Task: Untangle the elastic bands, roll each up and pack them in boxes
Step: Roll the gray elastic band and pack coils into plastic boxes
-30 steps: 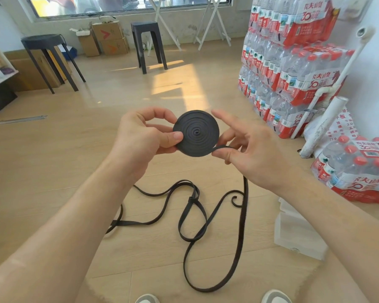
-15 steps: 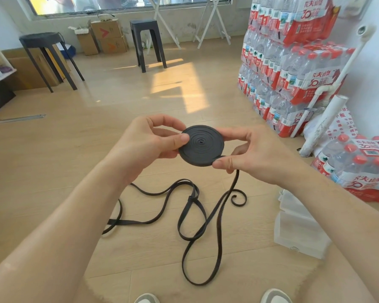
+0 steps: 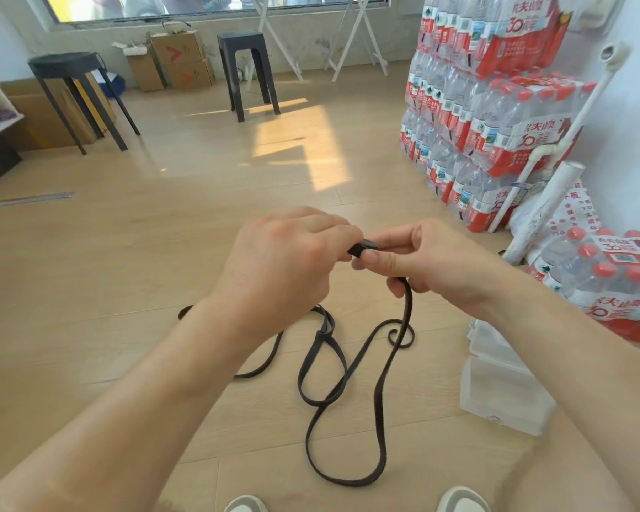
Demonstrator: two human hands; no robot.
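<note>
A black rolled coil of elastic band (image 3: 363, 249) is held between both hands, seen edge-on and mostly hidden by the fingers. My left hand (image 3: 285, 264) covers it from above with curled fingers. My right hand (image 3: 418, 264) pinches the coil's near edge with thumb and fingers. The band's loose tail (image 3: 405, 312) hangs from under my right hand down to the wooden floor, where it lies in loops (image 3: 344, 386) with a knot-like crossing (image 3: 322, 336).
Clear plastic boxes (image 3: 503, 389) sit on the floor at the right. Shrink-wrapped packs of water bottles (image 3: 488, 116) and white tubes (image 3: 544, 212) stand along the right wall. Two black stools (image 3: 71, 90) and cardboard boxes (image 3: 178, 57) stand at the back. My shoe tips (image 3: 459, 500) show below.
The coil has turned from face-up to edge-on and dropped lower. My left hand has rolled over the top of it. The hanging tail has shifted on the floor.
</note>
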